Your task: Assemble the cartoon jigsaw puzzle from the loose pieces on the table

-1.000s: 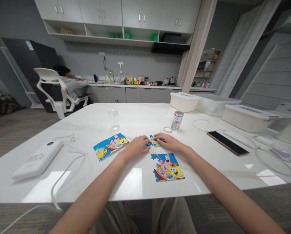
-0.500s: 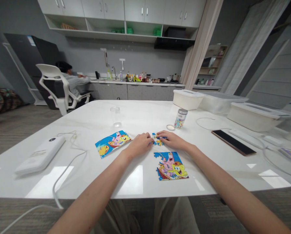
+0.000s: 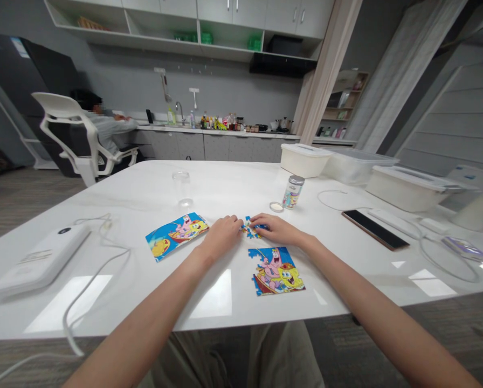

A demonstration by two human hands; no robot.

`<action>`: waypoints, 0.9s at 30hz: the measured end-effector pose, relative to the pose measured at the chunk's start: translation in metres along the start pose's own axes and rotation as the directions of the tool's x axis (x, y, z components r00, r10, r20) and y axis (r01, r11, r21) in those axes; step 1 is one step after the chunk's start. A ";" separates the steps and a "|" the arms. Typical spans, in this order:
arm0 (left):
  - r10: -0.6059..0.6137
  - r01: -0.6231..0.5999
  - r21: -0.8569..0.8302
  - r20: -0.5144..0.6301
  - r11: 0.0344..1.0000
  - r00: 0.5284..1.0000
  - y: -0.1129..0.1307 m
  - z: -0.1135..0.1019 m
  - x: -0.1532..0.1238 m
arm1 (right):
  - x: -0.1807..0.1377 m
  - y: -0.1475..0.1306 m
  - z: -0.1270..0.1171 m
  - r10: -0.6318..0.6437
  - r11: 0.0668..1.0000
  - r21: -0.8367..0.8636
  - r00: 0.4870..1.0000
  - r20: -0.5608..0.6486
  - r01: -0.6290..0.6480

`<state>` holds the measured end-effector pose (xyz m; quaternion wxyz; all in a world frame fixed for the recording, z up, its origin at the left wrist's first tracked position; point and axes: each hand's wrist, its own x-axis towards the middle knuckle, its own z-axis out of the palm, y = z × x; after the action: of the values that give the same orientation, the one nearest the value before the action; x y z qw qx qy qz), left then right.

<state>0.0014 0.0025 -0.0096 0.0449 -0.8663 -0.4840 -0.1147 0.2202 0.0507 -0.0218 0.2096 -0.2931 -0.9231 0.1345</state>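
My left hand (image 3: 222, 236) and my right hand (image 3: 274, 229) rest on the white table (image 3: 233, 188), fingers curled over a small cluster of loose blue jigsaw pieces (image 3: 249, 228) between them. Both hands touch these pieces with their fingertips pinched. Just below lies a partly assembled cartoon puzzle (image 3: 276, 270) with its upper edge unfinished. A printed cartoon picture card (image 3: 176, 234) lies to the left of my left hand.
A small jar (image 3: 292, 192) and its lid (image 3: 276, 206) stand beyond the pieces, a clear glass (image 3: 182, 186) further left. A white power bank (image 3: 37, 260) with cable sits left, a phone (image 3: 374, 229) right, white tubs (image 3: 305, 159) behind. A person sits in a chair (image 3: 69, 129) at the back.
My hands stay on the loose pieces with only small finger movement. The camera has shifted a little, so everything sits slightly further left and higher in view.
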 end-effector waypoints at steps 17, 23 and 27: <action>-0.052 0.052 -0.010 -0.020 0.999 0.998 0.002 0.001 0.001 | 0.000 0.004 -0.001 0.021 1.000 0.005 1.000 -0.023 -0.021; -0.079 0.079 -0.009 0.027 0.997 0.997 -0.003 0.003 0.000 | 0.000 0.004 -0.001 0.033 0.999 -0.003 0.999 -0.023 -0.033; -0.077 0.077 -0.008 0.026 0.997 0.997 -0.004 0.003 -0.001 | 0.000 0.004 -0.002 0.046 0.999 0.005 0.998 -0.035 -0.045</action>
<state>-0.0019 0.0045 -0.0124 0.0304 -0.8487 -0.5170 -0.1072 0.2234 0.0537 -0.0211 0.2232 -0.3159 -0.9121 0.1360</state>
